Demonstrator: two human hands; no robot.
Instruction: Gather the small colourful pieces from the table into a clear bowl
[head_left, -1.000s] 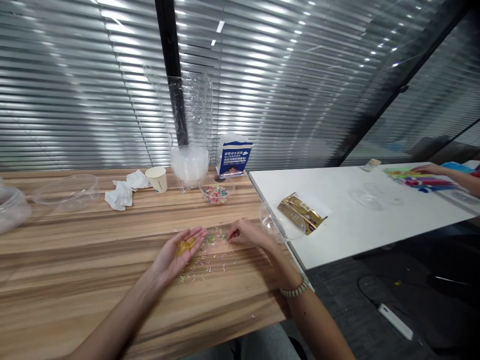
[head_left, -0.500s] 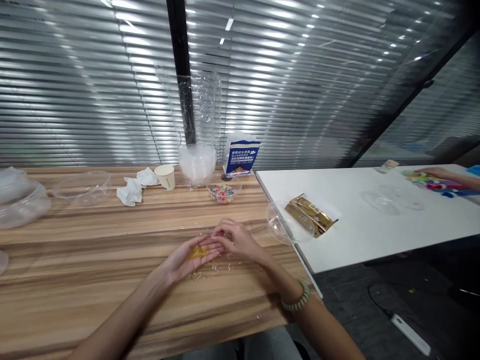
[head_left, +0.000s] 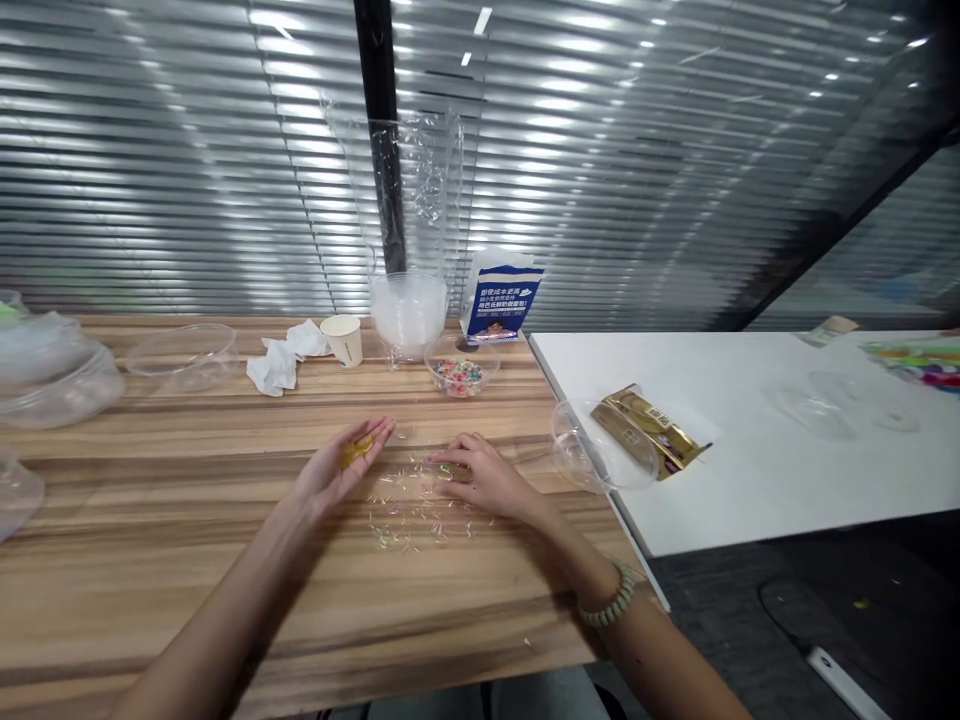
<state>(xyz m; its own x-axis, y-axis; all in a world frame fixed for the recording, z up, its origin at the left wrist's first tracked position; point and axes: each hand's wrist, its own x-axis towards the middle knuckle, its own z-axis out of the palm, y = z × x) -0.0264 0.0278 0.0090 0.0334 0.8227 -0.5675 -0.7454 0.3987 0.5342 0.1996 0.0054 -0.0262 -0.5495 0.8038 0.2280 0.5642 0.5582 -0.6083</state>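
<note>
My left hand [head_left: 346, 462] is cupped palm up, fingers together, holding a small heap of yellow beads [head_left: 355, 450]. They look like thin little tubes. Below and to the right of it, loose tube beads [head_left: 420, 500] in pale mixed colours lie scattered over the wooden table. My right hand [head_left: 484, 477] reaches in from the right, palm down over the scatter's right side. Its thumb and fingers are apart, and nothing shows between them. A clear bowl of multicoloured beads [head_left: 459, 376] stands behind my right hand.
Behind are a paper cup [head_left: 343, 342], crumpled tissues [head_left: 276, 368], stacked clear bowls [head_left: 409, 315] and a blue-and-white bag [head_left: 501, 300]. A clear lid-like dish [head_left: 574, 455] straddles the seam to the white table [head_left: 739, 490], beside a gold packet [head_left: 652, 430]. More clear containers [head_left: 67, 395] stand left.
My hands have separated. The left one, still holding the yellow beads, has moved left and up, while the right one has come down over the scattered beads. The view has shifted slightly.
</note>
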